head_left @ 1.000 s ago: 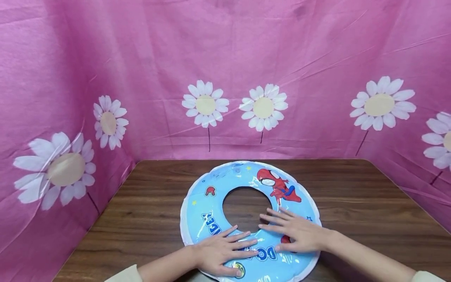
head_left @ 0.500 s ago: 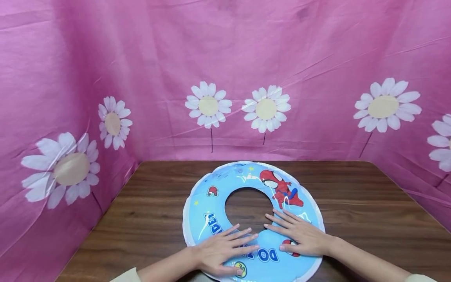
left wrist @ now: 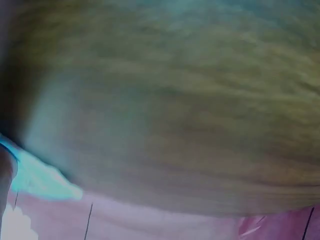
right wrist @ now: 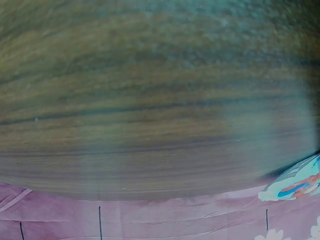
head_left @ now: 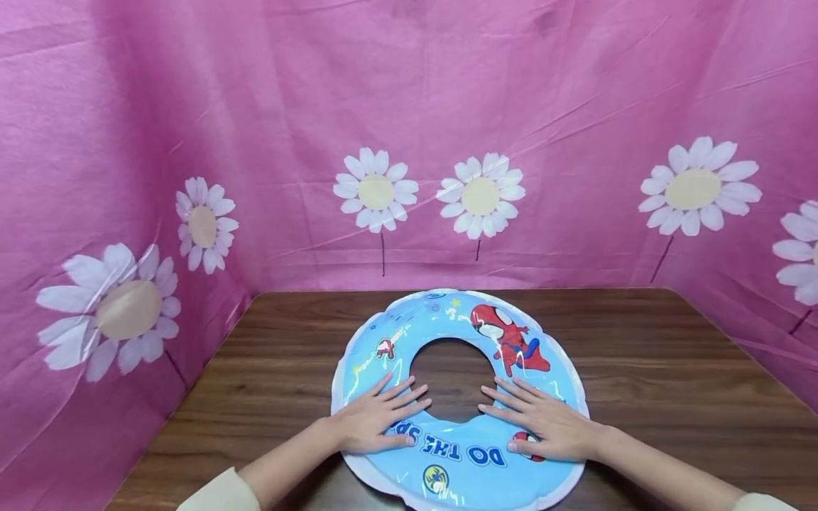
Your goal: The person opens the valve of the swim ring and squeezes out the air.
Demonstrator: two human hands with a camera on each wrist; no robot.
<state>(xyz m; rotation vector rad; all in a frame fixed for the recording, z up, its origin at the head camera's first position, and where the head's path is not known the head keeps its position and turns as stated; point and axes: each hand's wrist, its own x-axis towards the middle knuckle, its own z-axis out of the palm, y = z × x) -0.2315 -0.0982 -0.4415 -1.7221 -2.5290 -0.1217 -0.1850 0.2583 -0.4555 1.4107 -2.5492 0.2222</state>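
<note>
A light blue inflatable swim ring [head_left: 505, 486] with a white edge lies flat on the table in the head view. Red cartoon figures, blue letters and a yellow round emblem decorate it. My left hand [head_left: 377, 419] rests with spread fingers on its left side, fingertips reaching over the inner hole. On the right side, my right hand [head_left: 546, 424] lies palm down, fingers straight and also pointing at the hole. Slivers of the swim ring show at the edge of the left wrist view [left wrist: 42, 177] and the right wrist view [right wrist: 295, 182].
The brown wood-grain table [head_left: 275, 355] extends around the swim ring. Behind it and along both sides hangs a pink cloth [head_left: 415, 85] printed with large white daisies. The table's far edge meets this cloth.
My left hand has shifted up and left along the swim ring, uncovering more letters and the yellow emblem. The right hand has stayed nearly in place on the ring.
</note>
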